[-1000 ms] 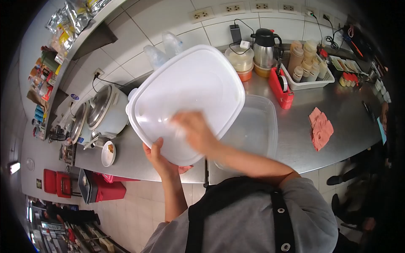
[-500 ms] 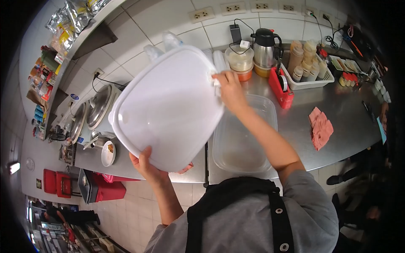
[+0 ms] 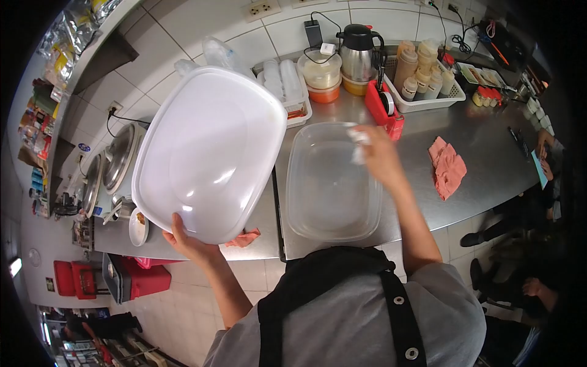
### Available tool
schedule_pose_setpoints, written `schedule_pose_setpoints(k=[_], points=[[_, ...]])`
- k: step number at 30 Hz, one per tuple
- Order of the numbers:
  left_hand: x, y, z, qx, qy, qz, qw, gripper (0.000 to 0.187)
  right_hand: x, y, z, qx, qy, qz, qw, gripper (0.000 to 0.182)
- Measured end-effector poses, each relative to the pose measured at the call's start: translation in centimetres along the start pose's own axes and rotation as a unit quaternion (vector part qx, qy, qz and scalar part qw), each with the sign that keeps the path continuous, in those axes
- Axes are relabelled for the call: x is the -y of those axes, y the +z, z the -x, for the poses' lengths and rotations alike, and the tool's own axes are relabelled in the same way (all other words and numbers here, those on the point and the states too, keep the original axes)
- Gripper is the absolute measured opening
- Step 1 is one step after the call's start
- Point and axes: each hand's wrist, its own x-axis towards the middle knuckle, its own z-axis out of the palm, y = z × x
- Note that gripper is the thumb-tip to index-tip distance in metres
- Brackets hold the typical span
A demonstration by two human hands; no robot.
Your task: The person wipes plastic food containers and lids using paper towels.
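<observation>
My left hand [image 3: 192, 241] grips the lower rim of a large white plastic tub [image 3: 211, 147], thumb on the near side. The tub is tilted up off the counter, its shiny inner face toward me. My right hand [image 3: 380, 158] is closed around a crumpled white tissue [image 3: 358, 144], just over the upper right part of a clear plastic lid [image 3: 333, 196]. That lid lies flat on the steel counter. Part of a pink cloth [image 3: 243, 238] shows below the tub, near my left hand.
Another pink cloth [image 3: 447, 167] lies to the right. Along the wall stand a red tape dispenser [image 3: 384, 110], a thermal jug [image 3: 359, 55], stacked tubs [image 3: 321, 76] and a basket of squeeze bottles [image 3: 428, 101]. A white bowl [image 3: 139, 227] sits at left. People are at the far right.
My right hand has left the tub's edge and moved right with the tissue, over the clear lid. The tub has shifted left in my left hand. The view has turned slightly.
</observation>
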Motion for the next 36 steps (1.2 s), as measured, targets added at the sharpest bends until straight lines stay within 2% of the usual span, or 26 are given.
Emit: schedule_pose_setpoints(k=[2,4,5,6,8,10,13,15,16,18,19,20,23,24,26,29,32,35,36], points=[[1.0,-1.4,0.0,-0.002,-0.029,-0.026,0.999,0.036,-5.4,-1.6,0.9,-0.039,0.071,-0.006,0.997,0.026],[3.0,-2.6,0.6,0.003,-0.064,-0.041,0.997,0.036,-12.5,-0.8,2.9,-0.001,0.120,0.050,0.991,0.022],[4.4,-3.0,1.5,0.010,-0.084,-0.044,0.995,0.035,-14.1,0.5,4.1,0.025,0.154,0.004,0.988,0.023],[6.0,-3.4,2.1,0.016,-0.102,-0.045,0.994,0.035,-14.9,1.3,5.3,0.052,0.185,-0.042,0.980,0.026],[12.0,-6.5,2.4,0.031,-0.103,-0.091,0.990,0.034,-12.3,3.8,7.5,0.008,0.235,-0.086,0.968,0.033],[13.4,-6.6,3.6,0.039,-0.122,-0.106,0.986,0.032,-8.1,4.2,9.0,0.031,0.201,-0.130,0.970,0.037],[12.8,-4.6,6.7,0.030,-0.152,-0.120,0.981,0.030,-6.3,4.4,9.9,0.157,0.157,-0.170,0.960,0.035],[14.6,-6.7,7.1,0.004,-0.136,-0.176,0.975,0.031,-7.4,4.6,9.7,0.144,0.178,-0.137,0.964,0.032],[14.6,-7.4,7.2,0.019,-0.174,-0.199,0.964,0.034,-8.2,4.5,9.5,0.141,0.186,-0.120,0.965,0.031],[14.4,-8.3,7.8,0.054,-0.112,-0.355,0.926,0.039,-9.6,4.0,8.9,0.069,0.115,0.009,0.991,0.030],[14.0,-8.4,8.2,0.064,-0.083,-0.431,0.896,0.041,-10.2,3.6,8.7,0.062,0.102,0.037,0.992,0.031],[12.5,-7.2,8.9,0.035,-0.133,-0.383,0.914,0.057,-10.9,3.4,8.2,0.055,0.084,0.062,0.993,0.032],[13.5,-8.7,10.4,0.052,-0.012,-0.594,0.802,0.082,-12.4,3.6,7.8,0.117,0.098,0.125,0.980,0.051],[13.8,-9.6,10.8,0.060,-0.020,-0.575,0.816,0.091,-12.7,4.0,7.7,0.136,0.107,0.139,0.975,0.060],[14.8,-10.5,11.4,0.086,-0.027,-0.530,0.843,0.109,-8.7,3.8,6.7,0.222,0.202,0.243,0.922,0.077],[15.0,-10.7,11.8,0.142,-0.116,-0.409,0.894,0.117,-6.1,5.5,5.1,0.194,0.138,0.341,0.909,0.079],[16.3,-10.9,11.4,0.184,-0.106,-0.442,0.872,0.118,-1.7,5.8,2.4,0.140,0.021,0.261,0.955,0.073],[13.5,-10.3,9.5,0.145,-0.175,-0.391,0.892,0.114,3.0,6.1,-0.1,0.128,-0.057,0.130,0.982,0.065],[13.2,-11.0,8.7,0.108,-0.156,-0.349,0.918,0.094,4.4,6.4,-0.4,0.113,-0.100,0.071,0.986,0.054]])
